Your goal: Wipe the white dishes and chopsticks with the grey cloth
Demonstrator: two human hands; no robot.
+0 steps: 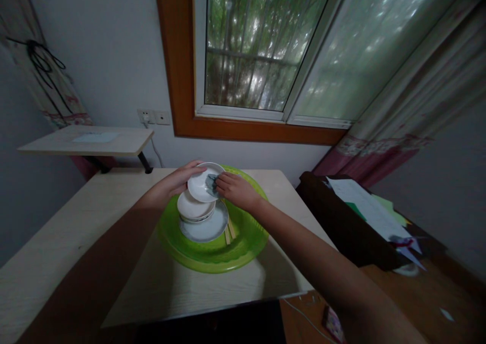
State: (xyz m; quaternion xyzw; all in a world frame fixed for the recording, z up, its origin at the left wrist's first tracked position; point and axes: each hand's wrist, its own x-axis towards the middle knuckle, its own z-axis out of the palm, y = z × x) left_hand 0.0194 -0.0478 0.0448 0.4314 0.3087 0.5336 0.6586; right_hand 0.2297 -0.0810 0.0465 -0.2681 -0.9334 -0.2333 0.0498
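the left hand (184, 176) is gripping a small white dish (198, 184) at its far left rim, thumb lying over the face and the other fingers going out of sight behind, so the hold is looking closed and rather light. that edge grip is probably leaving most of the face free for the right hand (232, 186), whose fingers are curling together and resting on the dish's right side, beside a grey-green patch (211, 183) (a printed design or a scrap of cloth, i cannot tell which). whether those fingers are pinching anything i cannot tell either.

the dish is tilting towards the wearer just above a stack of small white dishes (194, 206), seemingly so that its inner face is staying in sight. the stack is sitting on a larger white plate (207, 231), the wider piece presumably giving the smaller ones a steady base. chopsticks (227, 237) are lying just beside the plate, on its right. all of these are resting in a round green tray (243, 250), its rim likely keeping everything together on the pale counter (212, 289).
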